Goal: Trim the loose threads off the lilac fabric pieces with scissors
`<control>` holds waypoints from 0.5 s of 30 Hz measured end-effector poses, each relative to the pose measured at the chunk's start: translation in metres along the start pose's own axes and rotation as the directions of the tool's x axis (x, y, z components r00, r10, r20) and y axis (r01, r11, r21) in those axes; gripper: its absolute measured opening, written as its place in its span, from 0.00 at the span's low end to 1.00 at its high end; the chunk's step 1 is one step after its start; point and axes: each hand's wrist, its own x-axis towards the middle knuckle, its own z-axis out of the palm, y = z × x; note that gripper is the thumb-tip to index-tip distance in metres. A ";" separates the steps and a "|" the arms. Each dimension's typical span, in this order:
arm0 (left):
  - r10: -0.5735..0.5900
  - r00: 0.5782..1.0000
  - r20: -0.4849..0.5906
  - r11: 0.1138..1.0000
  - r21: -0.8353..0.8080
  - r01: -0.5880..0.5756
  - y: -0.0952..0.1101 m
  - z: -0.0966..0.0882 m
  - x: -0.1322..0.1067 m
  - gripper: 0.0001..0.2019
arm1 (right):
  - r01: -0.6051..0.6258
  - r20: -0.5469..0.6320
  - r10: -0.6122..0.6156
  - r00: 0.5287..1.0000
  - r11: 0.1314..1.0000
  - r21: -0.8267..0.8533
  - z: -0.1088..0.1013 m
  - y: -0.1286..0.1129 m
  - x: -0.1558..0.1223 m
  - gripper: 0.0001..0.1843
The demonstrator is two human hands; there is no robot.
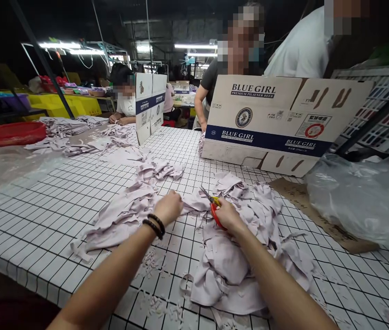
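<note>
My right hand (229,216) is closed round small scissors (216,201) with red and yellow handles, their blades pointing up and to the left. My left hand (169,206), with two dark bead bracelets on the wrist, is closed on the end of a pale lilac fabric piece (194,202). That piece stretches across toward the scissors. Under and around my right forearm lies a heap of pale lilac cloth pieces (229,261). Another pile of the same cloth (122,211) spreads out left of my left hand. The left fingertips are partly hidden.
Small scraps (155,305) litter the grid-patterned table (87,183). Two upright cardboard sheets (266,114) (150,105) stand on the far side, with people behind them. Clear plastic (359,197) and brown cardboard (328,220) lie at right, a red basin (10,134) at far left.
</note>
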 end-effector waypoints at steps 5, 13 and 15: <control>0.041 0.979 0.201 0.938 -0.346 0.031 0.009 0.045 -0.020 0.21 | -0.158 0.110 0.139 0.984 0.970 0.186 0.005 -0.017 0.014 0.11; -0.004 0.997 0.082 0.559 -0.826 0.070 0.023 0.052 -0.089 0.24 | -0.332 0.271 0.229 0.935 0.831 0.446 -0.014 -0.071 -0.051 0.21; -0.053 0.996 0.073 0.451 -0.888 0.089 0.020 0.046 -0.107 0.22 | -0.349 0.293 0.228 0.928 0.808 0.475 -0.015 -0.076 -0.067 0.21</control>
